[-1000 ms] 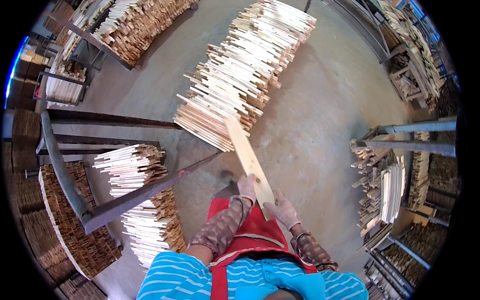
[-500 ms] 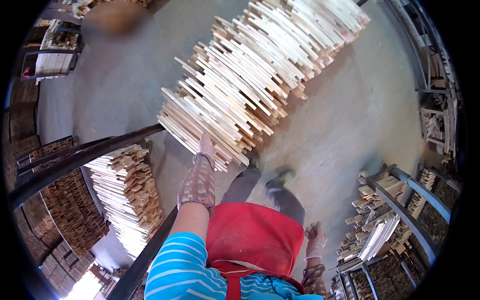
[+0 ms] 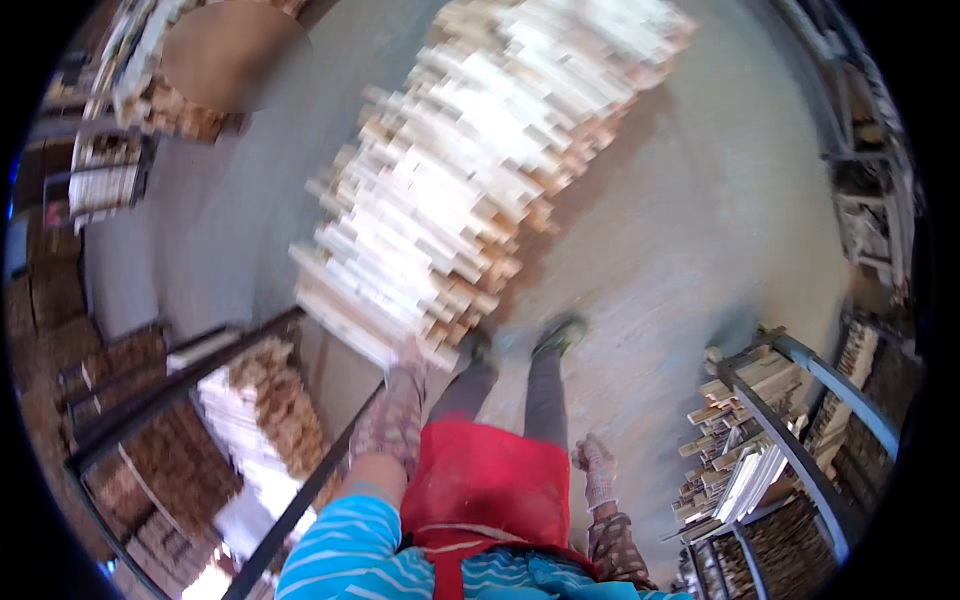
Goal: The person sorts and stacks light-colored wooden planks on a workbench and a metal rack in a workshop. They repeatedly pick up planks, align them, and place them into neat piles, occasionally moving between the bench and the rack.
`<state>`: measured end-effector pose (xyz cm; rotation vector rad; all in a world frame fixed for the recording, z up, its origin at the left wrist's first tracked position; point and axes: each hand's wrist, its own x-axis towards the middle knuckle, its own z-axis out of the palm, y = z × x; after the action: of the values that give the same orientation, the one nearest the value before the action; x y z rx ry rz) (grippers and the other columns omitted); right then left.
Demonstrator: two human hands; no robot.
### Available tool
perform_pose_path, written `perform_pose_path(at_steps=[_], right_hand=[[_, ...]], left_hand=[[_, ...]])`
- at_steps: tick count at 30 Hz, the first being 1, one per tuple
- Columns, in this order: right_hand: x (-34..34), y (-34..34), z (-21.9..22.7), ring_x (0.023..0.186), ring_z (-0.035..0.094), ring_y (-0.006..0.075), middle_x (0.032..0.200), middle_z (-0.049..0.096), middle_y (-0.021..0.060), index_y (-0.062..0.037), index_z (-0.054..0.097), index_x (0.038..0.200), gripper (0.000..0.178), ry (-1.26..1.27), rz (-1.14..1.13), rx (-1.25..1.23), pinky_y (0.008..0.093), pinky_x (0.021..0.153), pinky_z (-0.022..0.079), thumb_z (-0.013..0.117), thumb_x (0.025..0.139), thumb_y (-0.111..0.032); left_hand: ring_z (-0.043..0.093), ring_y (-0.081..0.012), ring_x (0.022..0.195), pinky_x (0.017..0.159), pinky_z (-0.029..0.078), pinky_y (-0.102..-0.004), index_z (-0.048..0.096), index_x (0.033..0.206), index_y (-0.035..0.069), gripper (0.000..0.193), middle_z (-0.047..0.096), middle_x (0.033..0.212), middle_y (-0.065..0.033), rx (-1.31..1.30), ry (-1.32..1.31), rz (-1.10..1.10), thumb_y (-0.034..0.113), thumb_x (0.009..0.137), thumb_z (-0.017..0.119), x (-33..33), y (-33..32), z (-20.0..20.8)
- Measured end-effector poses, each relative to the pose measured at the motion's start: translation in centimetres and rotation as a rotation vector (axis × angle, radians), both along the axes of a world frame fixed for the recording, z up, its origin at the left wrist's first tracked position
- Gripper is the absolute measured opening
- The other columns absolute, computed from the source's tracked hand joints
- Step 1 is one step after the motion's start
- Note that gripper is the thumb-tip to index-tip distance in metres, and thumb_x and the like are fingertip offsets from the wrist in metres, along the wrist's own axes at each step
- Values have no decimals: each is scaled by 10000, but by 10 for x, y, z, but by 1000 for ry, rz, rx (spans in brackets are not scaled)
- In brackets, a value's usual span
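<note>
A long stack of pale wooden boards (image 3: 400,210) runs from my feet toward the far right, blurred by motion. My left hand (image 3: 408,352), with a glove and a patterned sleeve, is at the near left end of this stack. It touches or overlaps the closest boards; its fingers are smeared, so their grip does not show. My right hand (image 3: 597,470), in a light knitted glove, hangs beside the red apron (image 3: 485,480). Its fingers are loosely bent and somewhat apart, with nothing in them.
Dark metal bars (image 3: 190,375) slant in at the left. Behind them stands another board stack (image 3: 275,400). To the right, a metal-framed rack (image 3: 790,400) holds loose boards (image 3: 725,440). More timber (image 3: 180,110) lies at the far left. Grey concrete floor (image 3: 690,230) spreads between.
The view has shifted, and the long stack now sits lower and farther left. My left hand stays at its near end. My legs have changed stance, and my right hand hangs nearer the apron.
</note>
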<state>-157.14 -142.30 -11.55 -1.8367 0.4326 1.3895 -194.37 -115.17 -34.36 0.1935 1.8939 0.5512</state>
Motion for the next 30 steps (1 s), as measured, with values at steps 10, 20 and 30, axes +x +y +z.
perform_pose_path(at_steps=[10,20,30], right_hand=[[164,47,93,593,490,88,733,561,-15,-60,576,743,256,65,-177,119,272,555,393,614,941,-217],[361,206,68,788,673,217,904,716,81,2,680,1161,382,-466,44,284,364,739,550,599,974,-322],[518,273,-9,1181,618,343,1328,637,173,-91,646,1303,396,-1076,1055,101,413,1026,489,521,939,-185]], left_hand=[[655,-259,969,764,545,-433,599,1141,137,286,678,1094,-56,-162,-528,-653,361,966,624,314,36,206],[616,-286,744,615,484,-423,659,949,110,81,658,858,-117,-247,-403,-658,143,935,586,342,200,203],[709,-346,884,765,568,-457,689,1058,81,342,721,902,-155,757,223,-2286,361,862,680,659,446,218]])
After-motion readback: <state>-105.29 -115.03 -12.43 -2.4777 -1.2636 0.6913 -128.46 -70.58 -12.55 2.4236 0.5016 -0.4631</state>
